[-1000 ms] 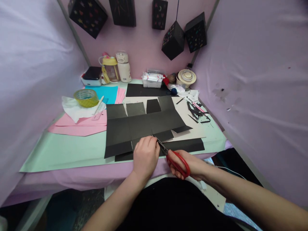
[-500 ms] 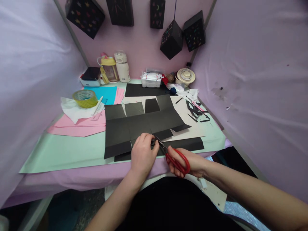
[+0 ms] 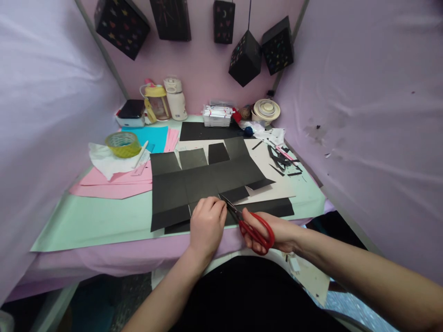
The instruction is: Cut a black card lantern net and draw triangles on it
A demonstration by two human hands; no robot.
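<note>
A large black paper sheet [image 3: 194, 180], creased into panels with flaps cut along its far and near edges, lies on the mint-green table cover [image 3: 93, 216]. My left hand [image 3: 206, 224] is closed on a near flap of the sheet, fingers curled over its edge. My right hand [image 3: 273, 233] grips red-handled scissors [image 3: 247, 223]. Their blades point up and left into the black paper, right beside my left fingertips.
Pink paper sheets [image 3: 114, 182], a tape roll [image 3: 122, 143] on white tissue, cyan paper and a small printer lie at left. Two bottles, a marker box [image 3: 217, 115] and a round tin stand at the back. Black scraps [image 3: 282, 161] litter the right. Black lanterns hang overhead.
My hands stay at the near flap, and the scissors hold about the same place. My left fingers have shifted slightly on the paper edge. The view has drifted a little.
</note>
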